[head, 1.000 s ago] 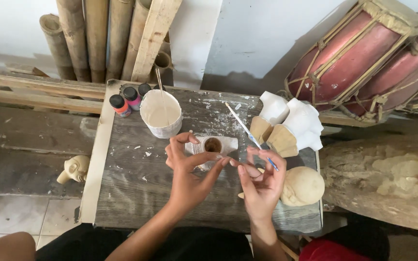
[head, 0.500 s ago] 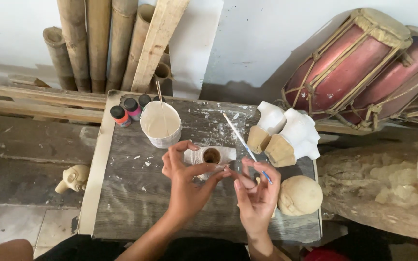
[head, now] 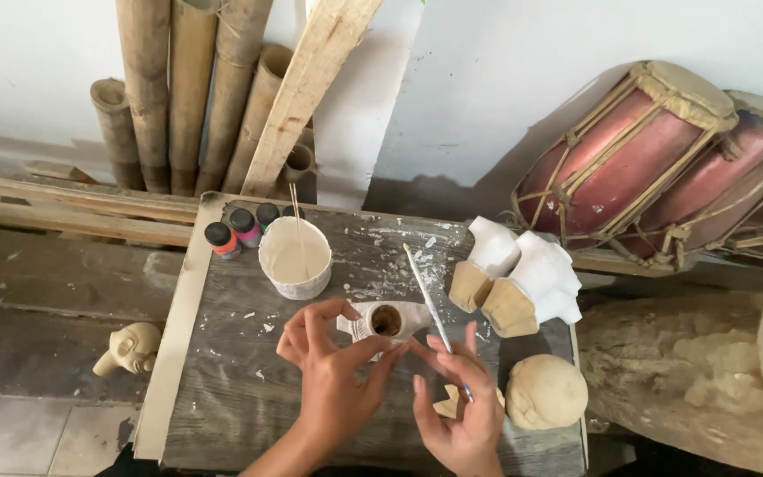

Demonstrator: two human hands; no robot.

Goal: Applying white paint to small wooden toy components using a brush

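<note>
The fingers of the right hand (head: 463, 408) pinch a thin brush (head: 433, 311), which points up toward 11 o'clock. The fingers of the left hand (head: 333, 371) are bent and a little apart, and their tips touch a small white carving (head: 389, 319) with a round hole, lying on the worktop (head: 222, 389). At 3 o'clock sits a round wooden head (head: 546, 391). Farther off, at 11 o'clock, stands a white cup (head: 295, 257) with small paint bottles (head: 242, 230) beside it. At 1 o'clock lie two white pieces (head: 523, 281).

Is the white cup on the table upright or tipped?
Upright: the white cup shows its open mouth, pale paint inside, and a thin stick rising from it.
</note>
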